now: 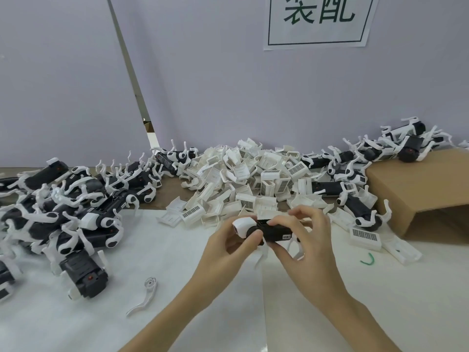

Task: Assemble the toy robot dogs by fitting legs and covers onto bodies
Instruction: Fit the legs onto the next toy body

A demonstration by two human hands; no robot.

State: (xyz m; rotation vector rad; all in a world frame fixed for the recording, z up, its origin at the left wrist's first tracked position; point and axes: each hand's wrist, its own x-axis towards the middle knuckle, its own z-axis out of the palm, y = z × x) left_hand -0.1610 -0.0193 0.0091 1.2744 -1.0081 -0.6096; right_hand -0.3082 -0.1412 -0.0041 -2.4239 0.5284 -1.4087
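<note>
At the far left we see a heap of toy dogs (63, 212), black bodies with white legs pointing every way, spilling across the white sheet (152, 250) that covers the table. In front of that heap a single loose white leg (144, 298) lies flat on the sheet, apart from everything else.

Moving toward the middle, our left hand (225, 247) curls round the white-capped end of the toy dog body (269, 231), thumb on the near side and fingers wrapped behind, so the grip is closed on it. The body is black, held level above the sheet just in front of the pile of white covers (243, 179), with a small label on its side and white legs hanging beneath. Our right hand (304, 240) clamps the other end, fingers arched over the top and thumb below.

Further right, more covers with barcode stickers lie scattered, a small green twist (368, 260) rests on the sheet, and a brown cardboard box (421, 189) lies open on its side. More dogs (360, 171) are heaped along the wall behind it.
</note>
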